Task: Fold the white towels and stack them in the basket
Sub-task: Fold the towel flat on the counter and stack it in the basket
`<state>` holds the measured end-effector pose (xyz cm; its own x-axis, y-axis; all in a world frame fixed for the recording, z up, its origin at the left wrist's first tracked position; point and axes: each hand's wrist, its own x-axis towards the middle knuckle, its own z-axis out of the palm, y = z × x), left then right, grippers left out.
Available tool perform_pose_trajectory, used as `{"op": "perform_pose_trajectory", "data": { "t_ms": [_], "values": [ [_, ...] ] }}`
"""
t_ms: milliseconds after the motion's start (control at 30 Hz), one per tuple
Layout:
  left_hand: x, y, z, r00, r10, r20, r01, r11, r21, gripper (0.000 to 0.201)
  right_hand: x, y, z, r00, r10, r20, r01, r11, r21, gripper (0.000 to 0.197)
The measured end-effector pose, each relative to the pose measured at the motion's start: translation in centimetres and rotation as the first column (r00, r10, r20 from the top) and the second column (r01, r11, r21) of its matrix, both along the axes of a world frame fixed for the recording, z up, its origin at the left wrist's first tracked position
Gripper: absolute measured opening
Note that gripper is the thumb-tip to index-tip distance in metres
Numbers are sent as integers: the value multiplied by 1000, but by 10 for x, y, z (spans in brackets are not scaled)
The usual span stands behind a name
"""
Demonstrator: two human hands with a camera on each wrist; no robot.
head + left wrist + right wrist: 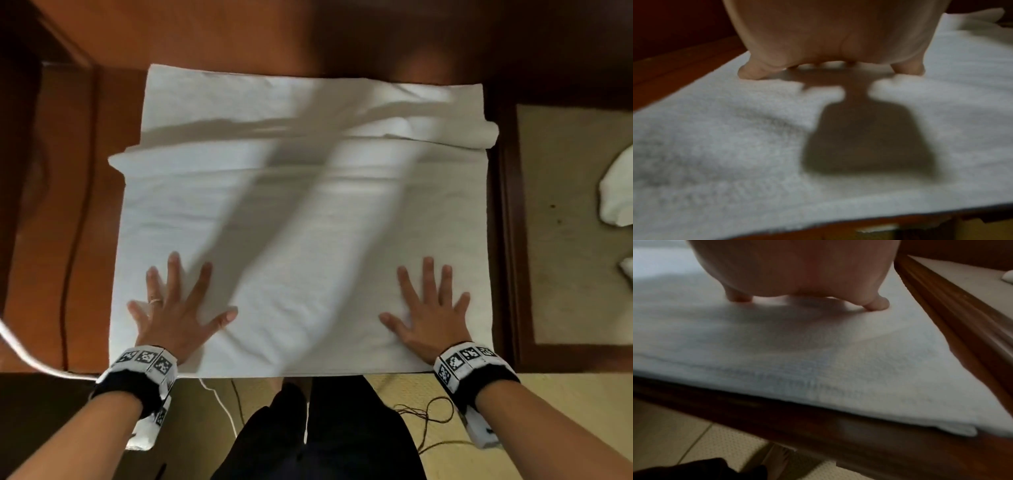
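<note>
Towel [301,219], white, spread flat over the wooden table [78,212], near hem level with the table's 6 o'clock edge, a rolled fold crossing it toward 12 o'clock. Only in the head view: the whole cloth, that fold, arm shadows across the middle, a second crumpled white cloth [616,192] at 3 o'clock on a beige surface well apart from the table, a ring [154,301] on the left hand, tag-printed wristbands [145,358], thin cables on the floor at 6 o'clock. Only in the left wrist view: terry loops seen close [715,146], a dark bell-shaped shadow cast on the pile, a strip of table at 9 o'clock. Only in the right wrist view: doubled towel layers [859,410] at the table's front edge [818,426], tiled floor below at 7 o'clock. No basket in any view. Left hand [174,308] at 7 o'clock on the towel, palm down, fingers straight and fanned wide, pressing the cloth, gripping nothing. Right hand [426,315] at 5 o'clock, likewise flat and splayed on the towel, gripping nothing; from each wrist camera, just the heel of the palm with thumb and little finger touching the pile.
</note>
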<state>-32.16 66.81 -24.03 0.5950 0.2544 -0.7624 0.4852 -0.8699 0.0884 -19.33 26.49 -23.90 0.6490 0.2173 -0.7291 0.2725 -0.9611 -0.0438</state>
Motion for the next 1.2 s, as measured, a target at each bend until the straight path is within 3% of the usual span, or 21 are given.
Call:
{"op": "perform_pose_trajectory", "data": {
  "t_ms": [100, 233, 300, 467, 567, 633, 733, 833, 1033, 1133, 1200],
  "values": [
    [13, 12, -10, 999, -30, 17, 29, 999, 36, 94, 14, 1, -10, 999, 13, 48, -12, 1000, -14, 93],
    [33, 19, -12, 989, -28, 149, 23, 999, 39, 93, 36, 11, -16, 993, -6, 115, 6, 1000, -4, 93],
    [10, 11, -11, 979, -59, 196, 50, 997, 51, 94, 22, 7, -10, 987, -51, 151, 46, 998, 38, 90],
    [-92, 4, -12, 985, -68, 156, 57, 996, 73, 97, -68, -51, -9, 984, -113, 138, 112, 994, 10, 86],
    [-108, 6, -15, 983, -91, 157, 74, 991, 114, 107, -82, -62, -13, 977, -127, 171, 128, 992, 10, 90],
    [-106, 3, -20, 963, -155, 221, 132, 984, 116, 113, -81, -52, -13, 973, -51, 227, 36, 997, 68, 96],
    [-97, -1, -27, 882, -365, 299, 325, 929, 177, 119, -87, -39, -18, 958, 149, 245, -167, 984, 55, 107],
    [-96, -2, -37, 854, -439, 279, 391, 896, 210, 110, -97, -36, -26, 952, 161, 258, -173, 985, 23, 112],
    [-135, -6, -30, 813, -403, 421, 364, 915, 172, 95, -123, -60, -22, 919, 124, 373, -179, 977, 117, 88],
    [-137, 6, -16, 780, -393, 487, 364, 918, 157, 80, -112, -61, -1, 924, 58, 379, -113, 986, 124, 63],
    [-121, 12, -1, 844, -284, 455, 246, 959, 143, 60, -99, -57, 10, 931, 22, 364, -48, 997, 64, 41]
  ]
}}
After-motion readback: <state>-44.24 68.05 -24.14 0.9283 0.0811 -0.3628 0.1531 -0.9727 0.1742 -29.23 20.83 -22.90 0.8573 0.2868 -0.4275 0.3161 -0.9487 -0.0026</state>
